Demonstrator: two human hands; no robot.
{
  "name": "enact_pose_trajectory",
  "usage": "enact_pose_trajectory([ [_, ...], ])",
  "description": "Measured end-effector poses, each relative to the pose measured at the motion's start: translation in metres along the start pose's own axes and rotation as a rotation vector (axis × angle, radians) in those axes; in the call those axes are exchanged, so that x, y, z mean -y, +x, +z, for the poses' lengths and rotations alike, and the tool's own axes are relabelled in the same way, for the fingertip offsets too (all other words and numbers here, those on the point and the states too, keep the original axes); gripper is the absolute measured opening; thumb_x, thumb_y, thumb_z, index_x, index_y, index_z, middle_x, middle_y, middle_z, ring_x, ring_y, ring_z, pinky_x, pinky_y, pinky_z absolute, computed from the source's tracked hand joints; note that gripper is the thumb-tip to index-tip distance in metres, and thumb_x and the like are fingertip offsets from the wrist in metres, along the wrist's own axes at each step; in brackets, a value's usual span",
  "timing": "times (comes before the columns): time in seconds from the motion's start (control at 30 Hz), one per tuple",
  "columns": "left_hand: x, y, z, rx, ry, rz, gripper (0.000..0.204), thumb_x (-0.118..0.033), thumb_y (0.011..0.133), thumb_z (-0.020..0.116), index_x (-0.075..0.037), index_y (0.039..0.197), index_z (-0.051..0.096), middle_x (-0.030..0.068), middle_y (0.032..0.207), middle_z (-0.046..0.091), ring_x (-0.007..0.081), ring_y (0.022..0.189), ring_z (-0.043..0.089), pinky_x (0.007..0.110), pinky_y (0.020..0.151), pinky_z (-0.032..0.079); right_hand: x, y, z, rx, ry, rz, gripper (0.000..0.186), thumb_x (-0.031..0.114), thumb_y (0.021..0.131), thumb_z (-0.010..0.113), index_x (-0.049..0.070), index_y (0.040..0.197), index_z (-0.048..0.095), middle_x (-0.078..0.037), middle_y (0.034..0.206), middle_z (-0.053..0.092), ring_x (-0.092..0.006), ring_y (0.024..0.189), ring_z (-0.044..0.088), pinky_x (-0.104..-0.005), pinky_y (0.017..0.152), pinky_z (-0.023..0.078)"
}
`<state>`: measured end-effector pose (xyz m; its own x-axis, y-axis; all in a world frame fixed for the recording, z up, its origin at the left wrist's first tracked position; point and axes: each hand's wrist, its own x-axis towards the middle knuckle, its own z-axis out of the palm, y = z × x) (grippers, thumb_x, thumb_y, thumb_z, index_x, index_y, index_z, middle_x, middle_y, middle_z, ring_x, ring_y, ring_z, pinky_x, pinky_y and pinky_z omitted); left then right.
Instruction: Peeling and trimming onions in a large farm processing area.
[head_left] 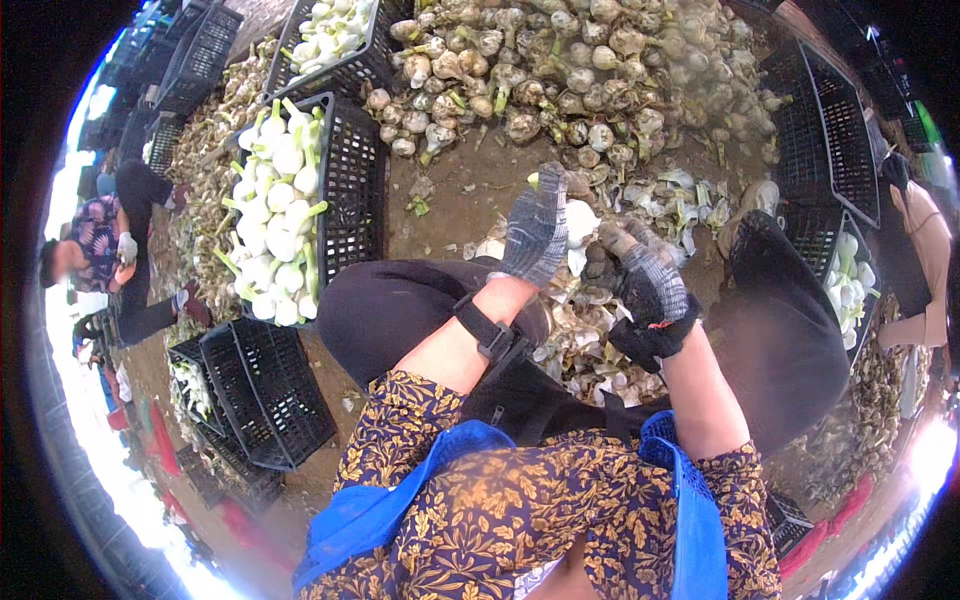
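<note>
My left hand [535, 225], in a grey knit glove, is closed on a white garlic bulb [580, 222], with a pale green stem tip showing above the fingers. My right hand [640, 270], in a dirty grey glove, has curled fingers at the bulb's right side; whether they grip it is unclear. Loose peelings [590, 370] lie below the hands between my dark-clad legs. A heap of unpeeled bulbs [520, 70] lies beyond.
Black crates of white bulbs stand left [355, 190] and right [830, 290]. Empty black crates [250, 390] are at lower left, another [820, 120] upper right. A co-worker [95, 250] sits far left, another person's leg [920, 260] far right.
</note>
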<state>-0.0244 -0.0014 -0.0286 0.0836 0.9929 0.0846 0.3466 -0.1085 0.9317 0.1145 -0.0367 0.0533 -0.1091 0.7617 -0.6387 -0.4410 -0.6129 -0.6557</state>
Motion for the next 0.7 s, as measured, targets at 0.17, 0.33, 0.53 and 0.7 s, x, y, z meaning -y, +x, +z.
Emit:
enact_pose_trajectory([
  [0.17, -0.004, -0.004, -0.005, -0.039, 0.413, 0.329, 0.050, -0.013, 0.074, 0.058, -0.003, 0.118, 0.037, 0.0168, 0.078, 0.054, 0.0308, 0.069, 0.053, 0.041, 0.056, 0.041, -0.002, -0.003, 0.006, -0.020, -0.437, -0.174, 0.025, 0.018, 0.079, 0.060, 0.001, 0.093, 0.049, -0.010, 0.076, 0.059, -0.0150, 0.058, 0.057, -0.0265, 0.053, 0.048],
  [0.33, -0.008, -0.001, -0.009, 0.062, 0.211, 0.131, 0.062, -0.019, 0.069, 0.067, -0.004, 0.120, 0.036, 0.0131, 0.073, 0.057, 0.0269, 0.065, 0.055, 0.038, 0.055, 0.042, -0.010, 0.006, -0.005, -0.020, -0.256, -0.041, 0.018, 0.011, 0.081, 0.055, 0.000, 0.093, 0.048, -0.010, 0.076, 0.060, -0.0137, 0.059, 0.057, -0.0246, 0.052, 0.046],
  [0.53, -0.020, 0.007, -0.007, 0.001, -0.815, -0.639, 0.025, -0.031, 0.082, 0.055, -0.006, 0.085, 0.058, 0.0061, 0.076, 0.062, 0.0144, 0.062, 0.059, 0.026, 0.061, 0.047, -0.017, 0.023, -0.021, -0.267, -0.302, -0.242, 0.019, 0.008, 0.081, 0.052, 0.003, 0.098, 0.048, -0.004, 0.072, 0.055, -0.0137, 0.063, 0.056, -0.0250, 0.056, 0.048],
  [0.7, -0.040, 0.005, -0.005, 0.011, -0.770, -0.435, 0.017, -0.020, 0.084, 0.053, -0.006, 0.093, 0.056, 0.0022, 0.084, 0.058, 0.0100, 0.075, 0.055, 0.024, 0.067, 0.045, -0.002, 0.010, -0.016, -0.048, 0.043, 0.130, 0.033, 0.031, 0.082, 0.056, 0.006, 0.103, 0.049, -0.006, 0.080, 0.055, -0.0163, 0.063, 0.055, -0.0294, 0.057, 0.051],
])
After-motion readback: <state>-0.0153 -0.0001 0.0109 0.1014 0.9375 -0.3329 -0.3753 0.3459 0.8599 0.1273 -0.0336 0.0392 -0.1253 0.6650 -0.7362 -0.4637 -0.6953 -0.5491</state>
